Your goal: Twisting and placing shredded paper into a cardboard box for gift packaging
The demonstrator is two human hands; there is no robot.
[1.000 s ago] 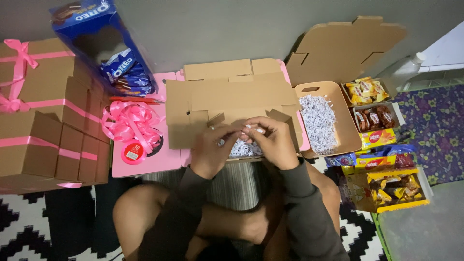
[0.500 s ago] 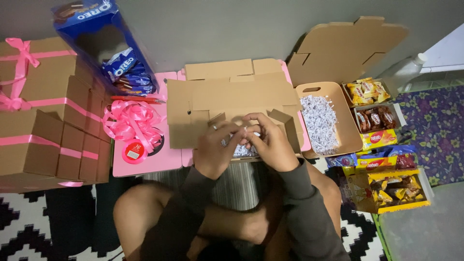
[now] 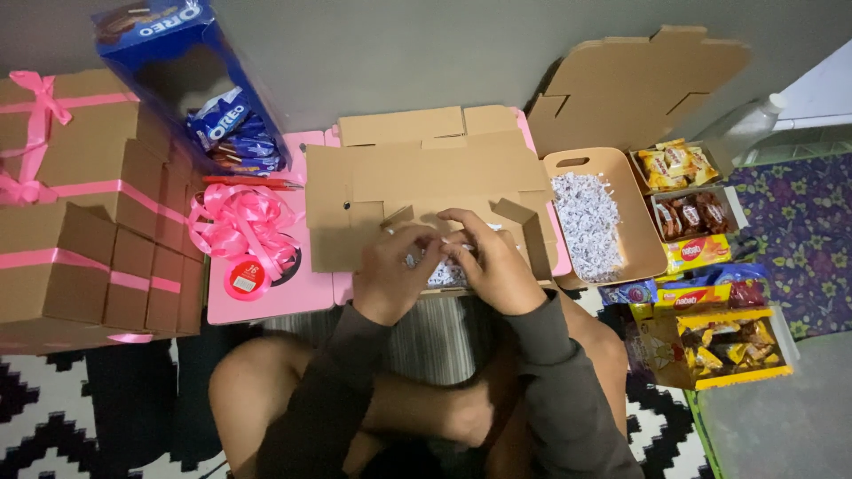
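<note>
My left hand [image 3: 392,273] and my right hand [image 3: 491,263] are side by side inside the near end of an open brown cardboard box [image 3: 417,177] on a pink lap table [image 3: 266,297]. Both press into white shredded paper filling [image 3: 441,272], of which only a little shows between the fingers. The box's flaps [image 3: 510,213] stand folded up around the hands. Whether the fingers grip the filling or only touch it is hidden.
Ribbon-tied brown boxes [image 3: 80,204] are stacked at the left. Pink ribbon with a red spool [image 3: 246,232] lies on the table. A blue cookie carton [image 3: 191,80] is behind it. At right are a tray of shredded paper [image 3: 590,222], flat cardboard [image 3: 639,80] and snack packs [image 3: 701,266].
Both hands have stayed in the box's near end, shifting only slightly over the shredded paper. Nothing else has moved.
</note>
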